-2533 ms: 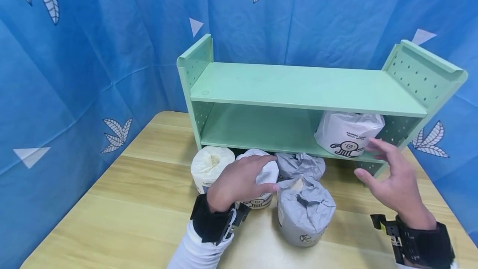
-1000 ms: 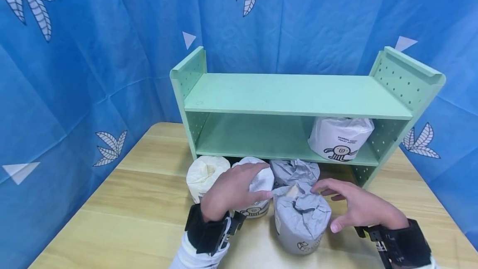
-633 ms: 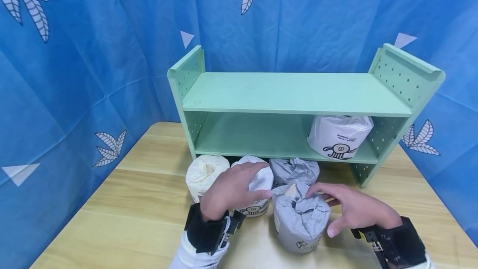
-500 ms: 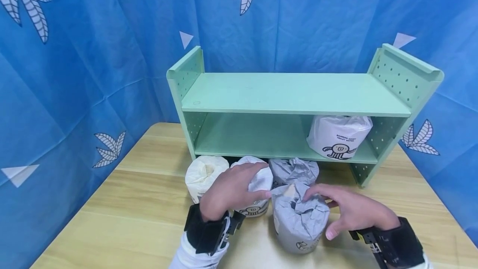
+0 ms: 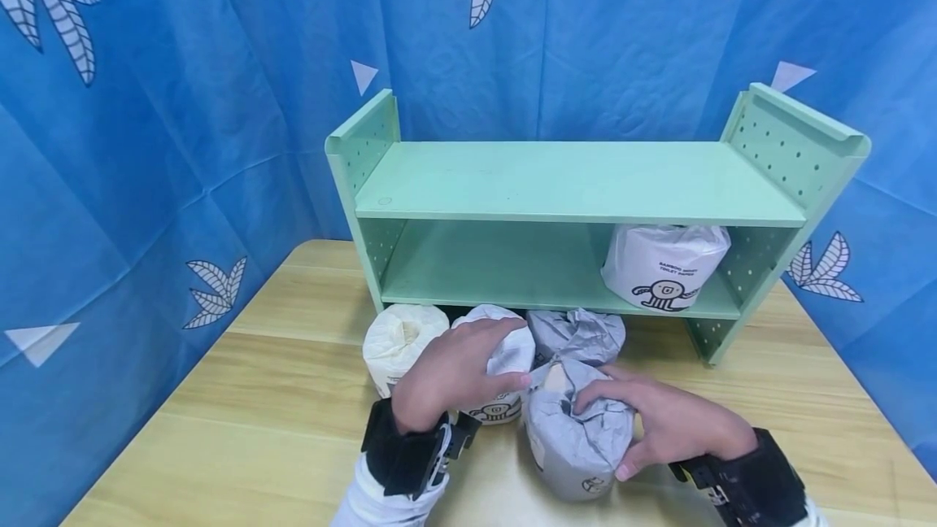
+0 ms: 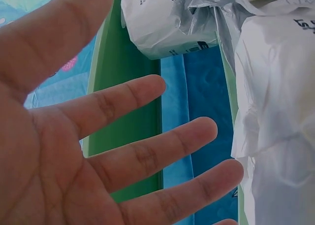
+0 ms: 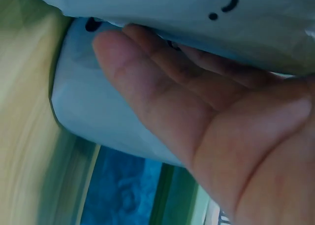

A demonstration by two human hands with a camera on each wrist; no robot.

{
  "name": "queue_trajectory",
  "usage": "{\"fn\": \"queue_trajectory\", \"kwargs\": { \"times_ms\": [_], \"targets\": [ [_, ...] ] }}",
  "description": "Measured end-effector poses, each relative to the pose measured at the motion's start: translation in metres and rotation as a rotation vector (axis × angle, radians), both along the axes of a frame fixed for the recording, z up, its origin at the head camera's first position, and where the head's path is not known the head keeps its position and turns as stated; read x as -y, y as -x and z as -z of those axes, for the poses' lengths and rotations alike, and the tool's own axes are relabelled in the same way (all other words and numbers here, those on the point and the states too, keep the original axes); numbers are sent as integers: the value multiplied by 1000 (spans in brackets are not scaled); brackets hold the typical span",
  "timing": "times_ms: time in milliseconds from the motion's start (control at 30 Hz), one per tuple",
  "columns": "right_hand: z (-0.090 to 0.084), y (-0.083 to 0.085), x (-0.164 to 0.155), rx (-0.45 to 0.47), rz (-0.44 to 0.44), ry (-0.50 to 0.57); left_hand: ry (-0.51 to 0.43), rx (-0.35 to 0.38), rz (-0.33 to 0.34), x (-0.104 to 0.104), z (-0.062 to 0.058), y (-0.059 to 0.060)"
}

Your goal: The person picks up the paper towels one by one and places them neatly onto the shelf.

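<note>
Before the green shelf, the right hand gripped the front grey roll, thumb against its side, a finger on its crumpled top. The left hand, fingers spread, was over the white roll closer to the shelf; contact could not be told. A second grey roll stood by the shelf's front, and a wrapped roll sat on its lower board.

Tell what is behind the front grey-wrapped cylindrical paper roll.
Another grey-wrapped cylindrical roll, its crumpled top showing; in the head view the front roll covers most of its side.
</note>
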State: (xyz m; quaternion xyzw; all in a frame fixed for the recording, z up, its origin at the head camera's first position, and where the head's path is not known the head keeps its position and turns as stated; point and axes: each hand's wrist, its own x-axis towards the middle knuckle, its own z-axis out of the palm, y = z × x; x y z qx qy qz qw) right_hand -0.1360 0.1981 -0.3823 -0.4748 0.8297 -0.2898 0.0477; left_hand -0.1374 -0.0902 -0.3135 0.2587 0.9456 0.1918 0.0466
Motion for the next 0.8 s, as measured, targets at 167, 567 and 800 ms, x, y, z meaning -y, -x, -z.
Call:
{"fn": "queue_trajectory", "kwargs": {
  "times_ms": [167, 567, 800],
  "targets": [
    [5, 0, 5, 16, 19, 8, 0, -4, 2, 0, 0, 0],
    [21, -3, 21, 52, 67, 128, -2, 6, 0, -1, 0, -1],
    [30, 0, 26, 108, 102, 226, 5, 1, 6, 0, 0, 1]
  ]
}}
